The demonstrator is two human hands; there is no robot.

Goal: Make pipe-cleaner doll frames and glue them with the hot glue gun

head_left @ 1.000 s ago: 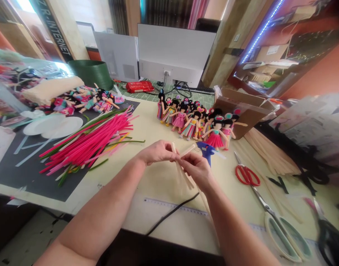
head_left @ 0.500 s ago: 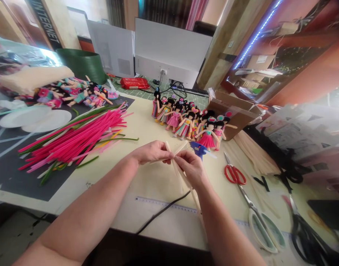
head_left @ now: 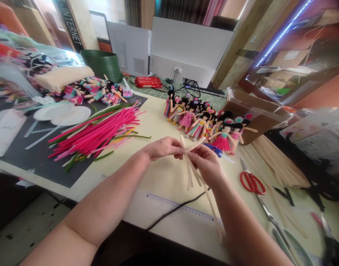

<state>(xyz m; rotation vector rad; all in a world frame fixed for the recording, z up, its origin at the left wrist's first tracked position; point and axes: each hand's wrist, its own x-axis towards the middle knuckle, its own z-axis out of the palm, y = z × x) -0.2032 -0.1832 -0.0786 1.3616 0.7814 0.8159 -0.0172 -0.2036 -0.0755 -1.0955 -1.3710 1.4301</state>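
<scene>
Several cream pipe cleaners (head_left: 189, 173) cross one another at a point pinched between both hands. My left hand (head_left: 168, 147) is closed on them from the left, thumb and fingertips together at the crossing. From the right, my right hand (head_left: 204, 160) also grips them with closed fingertips. Short ends poke up above the crossing; longer strands hang below, one reaching down past my right wrist. Behind my right hand lies a blue glue gun (head_left: 213, 149), partly hidden. A ruler (head_left: 180, 207) and a black cable (head_left: 172, 211) lie on the table below the hands.
Pink and green pipe cleaners (head_left: 99, 129) are heaped at left. Small dolls (head_left: 204, 120) stand in a group before a cardboard box (head_left: 258, 111). Red-handled scissors (head_left: 252, 182), larger scissors (head_left: 277, 223) and a cream pipe-cleaner bundle (head_left: 280, 162) lie at right. Monitors (head_left: 191, 48) stand behind.
The view has turned left, so everything sits further right in the picture. Both hands keep hold of the crossed pipe cleaners, whose hanging ends now show more spread out.
</scene>
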